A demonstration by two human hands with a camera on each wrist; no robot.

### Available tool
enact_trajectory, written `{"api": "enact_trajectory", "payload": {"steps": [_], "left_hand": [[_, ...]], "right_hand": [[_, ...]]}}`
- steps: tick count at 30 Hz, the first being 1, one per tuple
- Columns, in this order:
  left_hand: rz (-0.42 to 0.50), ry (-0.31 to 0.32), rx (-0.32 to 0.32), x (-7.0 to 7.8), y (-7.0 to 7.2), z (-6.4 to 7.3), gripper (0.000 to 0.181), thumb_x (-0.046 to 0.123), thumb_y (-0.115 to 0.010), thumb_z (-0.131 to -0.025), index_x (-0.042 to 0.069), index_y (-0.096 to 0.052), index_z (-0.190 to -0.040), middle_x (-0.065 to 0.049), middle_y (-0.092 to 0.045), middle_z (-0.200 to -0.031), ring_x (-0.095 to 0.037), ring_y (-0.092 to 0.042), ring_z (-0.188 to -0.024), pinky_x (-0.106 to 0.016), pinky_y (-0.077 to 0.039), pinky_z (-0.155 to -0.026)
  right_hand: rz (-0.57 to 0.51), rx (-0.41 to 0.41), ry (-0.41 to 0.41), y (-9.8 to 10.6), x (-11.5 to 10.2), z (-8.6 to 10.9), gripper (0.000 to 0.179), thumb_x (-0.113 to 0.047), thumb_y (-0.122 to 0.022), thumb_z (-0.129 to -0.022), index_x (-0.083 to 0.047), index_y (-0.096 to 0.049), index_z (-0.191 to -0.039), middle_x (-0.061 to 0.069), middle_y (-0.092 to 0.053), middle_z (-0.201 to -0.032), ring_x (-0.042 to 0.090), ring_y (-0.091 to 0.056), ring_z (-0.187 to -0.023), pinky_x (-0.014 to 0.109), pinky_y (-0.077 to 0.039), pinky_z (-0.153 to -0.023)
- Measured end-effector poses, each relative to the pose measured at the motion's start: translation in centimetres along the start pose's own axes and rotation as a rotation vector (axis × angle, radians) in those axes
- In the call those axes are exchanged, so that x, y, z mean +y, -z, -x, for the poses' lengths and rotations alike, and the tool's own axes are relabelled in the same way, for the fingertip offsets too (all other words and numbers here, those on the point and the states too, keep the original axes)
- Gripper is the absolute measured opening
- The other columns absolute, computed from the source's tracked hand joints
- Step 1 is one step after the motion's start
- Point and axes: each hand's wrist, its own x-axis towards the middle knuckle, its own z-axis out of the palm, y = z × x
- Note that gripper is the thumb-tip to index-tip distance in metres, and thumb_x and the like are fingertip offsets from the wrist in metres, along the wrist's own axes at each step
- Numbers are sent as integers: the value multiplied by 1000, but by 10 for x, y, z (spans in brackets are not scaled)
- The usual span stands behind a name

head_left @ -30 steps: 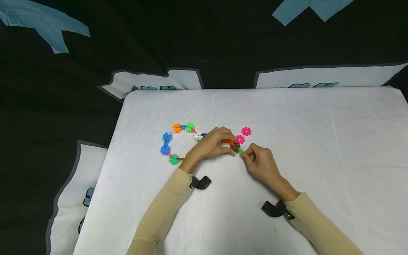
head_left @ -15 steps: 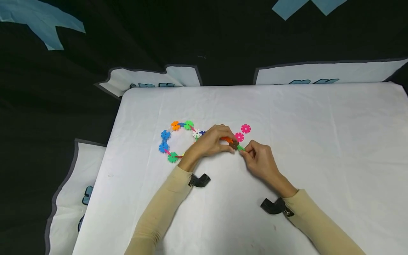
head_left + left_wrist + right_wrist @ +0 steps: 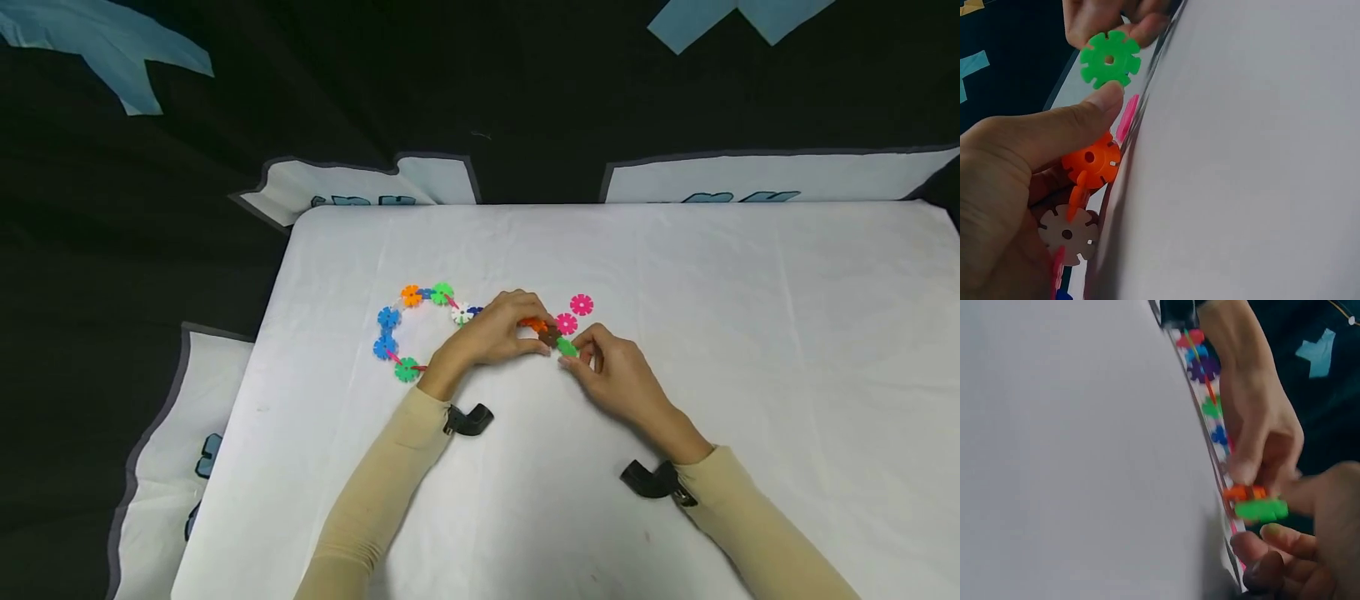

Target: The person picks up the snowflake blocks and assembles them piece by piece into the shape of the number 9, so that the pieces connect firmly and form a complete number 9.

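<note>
My left hand (image 3: pixel 491 333) holds the right end of a chain of slotted interlocking plastic discs, with an orange disc (image 3: pixel 1090 159) and a brown disc (image 3: pixel 550 336) between thumb and fingers. At that end sits a green disc (image 3: pixel 567 347), its face turned to the left wrist camera, just beyond the left thumb. Around the green disc are the slightly parted fingers of my right hand (image 3: pixel 618 379). A narrow gap shows between the disc and some right fingertips (image 3: pixel 1272 532) in the right wrist view. A whitish disc (image 3: pixel 1067 234) is lower in the chain.
To the left, the chain bends into a ring of coloured discs, including a blue disc (image 3: pixel 386 347) and a green one (image 3: pixel 407 370). Two loose pink discs (image 3: pixel 566 323) lie beyond the hands. All rest on a white-covered table (image 3: pixel 720 333) before a dark curtain.
The green disc, seen nearly edge-on before, has turned to show its face. My right fingers have loosened from their pinch on it. The left hand keeps its hold.
</note>
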Motion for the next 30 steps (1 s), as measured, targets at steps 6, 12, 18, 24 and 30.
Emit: {"api": "enact_trajectory", "payload": {"steps": [6,12,18,24,30], "left_hand": [[-55,19,-4,1,3,1,35,31,-81,-81,14,-73,-111,5,-66,-107,-13,-54,-107,-35,-34,-108],[-147,20,-8,4,5,3,36,35,-79,-82,16,-73,-111,4,-64,-111,-15,-54,-111,-36,-34,-107],[-180,8,-6,6,8,5,35,33,-79,-82,16,-73,-112,3,-64,-111,-16,-54,-113,-36,-34,-107],[-186,6,-22,7,7,6,43,32,-79,-81,16,-70,-120,3,-64,-113,-15,-53,-113,-35,-34,-107],[-143,-73,13,10,5,6,37,34,-80,-81,21,-72,-115,6,-61,-112,-12,-50,-112,-33,-32,-107]], "right_hand": [[85,6,-19,17,13,-21,20,-13,-66,-94,-1,-64,-109,8,-60,-77,16,-47,-61,28,-38,-55],[250,-120,-45,23,18,-50,39,-15,-70,-90,-2,-62,-126,10,-58,-81,22,-51,-70,31,-40,-57],[237,-133,-111,24,17,-53,31,-15,-73,-87,2,-61,-109,10,-58,-75,22,-52,-65,30,-40,-54],[64,-32,-115,27,21,-33,16,-6,-68,-88,1,-57,-96,9,-57,-75,17,-48,-63,25,-38,-55],[-264,-92,-236,29,13,-5,18,-5,-63,-92,4,-58,-107,11,-59,-75,10,-51,-53,20,-42,-49]]}}
